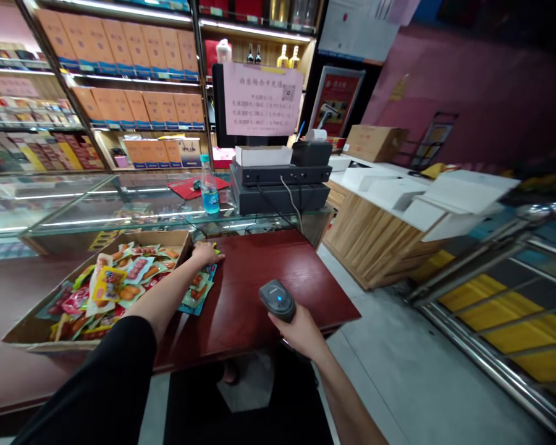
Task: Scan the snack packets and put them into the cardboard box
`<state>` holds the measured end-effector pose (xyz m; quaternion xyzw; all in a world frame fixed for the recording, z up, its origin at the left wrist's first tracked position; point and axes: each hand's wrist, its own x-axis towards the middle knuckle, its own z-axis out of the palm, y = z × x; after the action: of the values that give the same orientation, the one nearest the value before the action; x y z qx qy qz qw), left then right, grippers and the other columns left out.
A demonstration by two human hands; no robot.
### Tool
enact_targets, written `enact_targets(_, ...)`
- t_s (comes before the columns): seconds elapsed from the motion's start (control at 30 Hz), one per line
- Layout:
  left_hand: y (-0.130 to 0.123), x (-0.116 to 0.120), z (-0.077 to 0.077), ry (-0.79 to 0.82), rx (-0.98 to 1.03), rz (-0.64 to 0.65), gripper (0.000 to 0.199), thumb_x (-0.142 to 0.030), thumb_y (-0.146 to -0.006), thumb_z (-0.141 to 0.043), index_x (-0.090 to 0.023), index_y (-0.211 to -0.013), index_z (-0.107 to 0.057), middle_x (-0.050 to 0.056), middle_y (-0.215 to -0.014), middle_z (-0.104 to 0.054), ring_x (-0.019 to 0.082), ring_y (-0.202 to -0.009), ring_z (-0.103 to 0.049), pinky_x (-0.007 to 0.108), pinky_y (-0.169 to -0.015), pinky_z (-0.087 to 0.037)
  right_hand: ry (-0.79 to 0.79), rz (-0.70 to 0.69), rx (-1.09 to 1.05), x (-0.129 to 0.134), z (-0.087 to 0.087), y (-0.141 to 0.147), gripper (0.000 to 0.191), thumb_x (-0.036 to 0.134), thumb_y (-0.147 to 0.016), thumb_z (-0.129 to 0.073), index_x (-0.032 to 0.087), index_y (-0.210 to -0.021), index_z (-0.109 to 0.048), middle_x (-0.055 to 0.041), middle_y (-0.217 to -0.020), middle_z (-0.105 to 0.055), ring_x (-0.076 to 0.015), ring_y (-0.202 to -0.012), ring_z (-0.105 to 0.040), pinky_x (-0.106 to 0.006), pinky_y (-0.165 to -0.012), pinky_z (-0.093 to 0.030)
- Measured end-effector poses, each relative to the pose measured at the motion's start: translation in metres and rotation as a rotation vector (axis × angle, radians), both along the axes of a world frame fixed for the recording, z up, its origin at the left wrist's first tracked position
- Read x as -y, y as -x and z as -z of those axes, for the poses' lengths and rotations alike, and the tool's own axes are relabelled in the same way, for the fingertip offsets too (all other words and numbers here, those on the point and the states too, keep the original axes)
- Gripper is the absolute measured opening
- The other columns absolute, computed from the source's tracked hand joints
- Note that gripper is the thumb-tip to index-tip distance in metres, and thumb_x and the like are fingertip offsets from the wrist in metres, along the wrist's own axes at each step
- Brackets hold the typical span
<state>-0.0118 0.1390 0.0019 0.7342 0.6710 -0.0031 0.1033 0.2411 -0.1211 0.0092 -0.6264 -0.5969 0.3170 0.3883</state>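
Observation:
My right hand [295, 330] grips a grey handheld barcode scanner [277, 299] with a blue light on top, held over the near edge of a dark red table [278, 272]. My left hand [206, 252] reaches forward and lies on a few snack packets [198, 289] spread on the table next to a cardboard box [176, 238]. Several colourful snack packets [115, 281] fill that box. The fingers of my left hand rest on the packets; whether they grip one cannot be told.
Behind the table a glass counter [120, 207] carries a blue water bottle [209, 191], a black cash register [278, 182] with a receipt printer and a pink sign [262, 99]. Shelves of boxed goods line the back wall. A wooden counter [375, 235] stands to the right.

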Motion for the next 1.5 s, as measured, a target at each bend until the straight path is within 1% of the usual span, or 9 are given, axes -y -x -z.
enact_targets(0.3,-0.049,0.077,0.012,-0.125,0.026,0.563,0.049,-0.020,-0.074,-0.062,-0.017,-0.122,-0.052,0.017,-0.127,-0.051,0.031,-0.117,-0.050,0.041,-0.099,-0.040,0.000,-0.011,-0.040,-0.005,0.003,-0.006,0.038,0.032,-0.076,-0.068,0.015,-0.110,-0.069,-0.0123,-0.108,-0.074,-0.0270,-0.104,-0.068,-0.035,-0.089,-0.053)
enact_targets(0.53,-0.038,0.101,0.006,-0.100,0.237,0.726,0.051,-0.020,-0.073,-0.063,-0.019,-0.122,-0.048,0.014,-0.124,-0.051,0.027,-0.111,-0.055,0.038,-0.096,-0.044,0.006,-0.032,-0.031,-0.001,0.008,-0.005,0.036,0.034,-0.078,-0.067,0.016,-0.109,-0.070,-0.0115,-0.105,-0.074,-0.0269,-0.101,-0.069,-0.035,-0.086,-0.053)
enact_targets(0.7,-0.022,0.086,0.004,-0.093,0.604,0.435,0.057,-0.031,-0.063,-0.077,-0.017,-0.113,-0.054,0.010,-0.114,-0.060,0.025,-0.105,-0.059,0.037,-0.094,-0.046,0.012,-0.018,-0.045,0.001,0.011,-0.007,0.036,0.033,-0.076,-0.069,0.016,-0.108,-0.069,-0.0114,-0.106,-0.074,-0.0271,-0.102,-0.069,-0.035,-0.087,-0.053)
enact_targets(0.8,-0.016,0.077,0.002,0.068,0.896,0.145,0.038,-0.035,-0.067,-0.076,-0.016,-0.097,-0.060,0.005,-0.086,-0.067,0.019,-0.080,-0.065,0.032,-0.077,-0.051,0.025,-0.021,-0.034,0.002,0.009,-0.007,0.035,0.034,-0.077,-0.068,0.015,-0.106,-0.070,-0.0113,-0.103,-0.075,-0.0271,-0.099,-0.070,-0.035,-0.085,-0.054)
enact_targets(0.87,-0.013,0.074,-0.001,0.227,1.089,0.059,0.039,-0.038,-0.063,-0.080,-0.014,-0.089,-0.064,0.004,-0.078,-0.068,0.017,-0.073,-0.065,0.030,-0.073,-0.052,0.029,-0.026,-0.027,0.003,0.007,-0.007,0.034,0.034,-0.077,-0.068,0.015,-0.105,-0.071,-0.0113,-0.103,-0.075,-0.0270,-0.098,-0.070,-0.034,-0.085,-0.054)
enact_targets(1.0,-0.011,0.074,-0.012,0.433,1.284,-0.024,0.050,-0.038,-0.055,-0.087,-0.012,-0.095,-0.070,0.010,-0.093,-0.073,0.020,-0.082,-0.068,0.029,-0.073,-0.054,0.030,-0.019,-0.018,0.004,0.002,-0.003,0.034,0.034,-0.077,-0.067,0.016,-0.105,-0.070,-0.0104,-0.098,-0.076,-0.0266,-0.096,-0.071,-0.033,-0.081,-0.055)
enact_targets(1.17,-0.013,0.080,-0.027,0.581,1.309,-0.109,0.047,-0.039,-0.065,-0.083,-0.018,-0.105,-0.070,0.010,-0.103,-0.073,0.020,-0.088,-0.069,0.025,-0.065,-0.053,0.044,-0.003,-0.008,0.004,0.000,0.003,0.033,0.035,-0.076,-0.068,0.017,-0.103,-0.071,-0.0059,-0.076,-0.076,-0.0263,-0.082,-0.073,-0.032,-0.067,-0.056)
enact_targets(1.33,-0.018,0.081,-0.035,0.596,1.381,-0.166,0.032,-0.043,-0.075,-0.075,-0.012,-0.082,-0.070,0.010,-0.084,-0.073,0.019,-0.085,-0.068,0.028,-0.075,-0.055,0.051,-0.028,0.004,0.002,0.001,0.008,0.033,0.036,-0.077,-0.066,0.018,-0.104,-0.071,-0.0054,-0.075,-0.075,-0.0255,-0.080,-0.073,-0.031,-0.066,-0.055)
enact_targets(1.5,-0.018,0.076,-0.025,0.560,1.438,-0.139,0.033,-0.026,-0.058,-0.087,-0.013,-0.074,-0.062,0.003,-0.071,-0.067,0.013,-0.070,-0.066,0.027,-0.075,-0.054,0.027,-0.056,-0.005,-0.003,0.002,0.012,0.035,0.036,-0.078,-0.065,0.016,-0.107,-0.070,-0.0073,-0.084,-0.076,-0.0249,-0.082,-0.072,-0.030,-0.068,-0.054)
